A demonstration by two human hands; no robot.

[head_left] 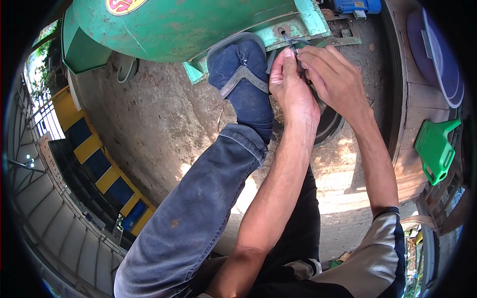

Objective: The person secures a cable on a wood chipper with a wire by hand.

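Note:
Both hands meet at a thin dark strip [288,39], which runs up to a round hole in the green metal frame [298,26]. My left hand [294,94] is closed, with thumb and fingers pinching the strip from the left. My right hand [338,74] pinches it from the right, fingertips close to the left thumb. Part of the strip hangs below the fingers, and the hands hide much of it. Left of my hands, a foot in a dark sock and a grey flip-flop [242,79] rests against the frame.
A big green drum [189,30] sits above the frame. At the upper right is a blue motor [355,6]. On the right are a purple basin [435,57] and a green plastic container [437,149]. A yellow-and-blue striped edge [102,164] runs along the left.

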